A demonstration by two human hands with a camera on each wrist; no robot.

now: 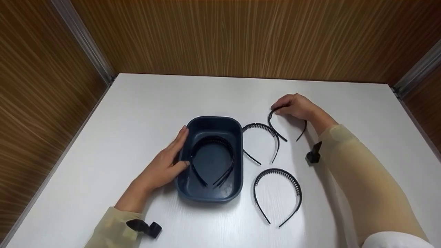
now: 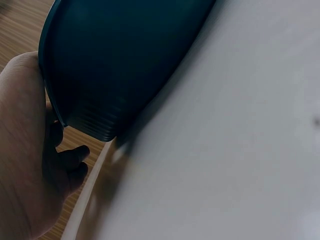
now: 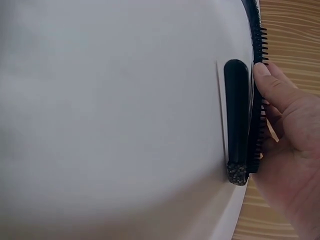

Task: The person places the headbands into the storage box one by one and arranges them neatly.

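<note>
Right hand (image 1: 294, 106) pinched the far toothed headband (image 1: 275, 125) on the white table (image 1: 137, 103), left hand (image 1: 165, 162) lay flat, fingers straight, against the dark bin (image 1: 237, 131) holding another headband (image 1: 212, 155).

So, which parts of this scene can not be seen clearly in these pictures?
- Head view: the right hand covers the top of the far headband, so the exact grip is hidden.
- Left wrist view: the bin is cut off by the frame edge; its inside is not visible.
- Right wrist view: a dark post stands before the headband's teeth; what it is cannot be told.
</note>
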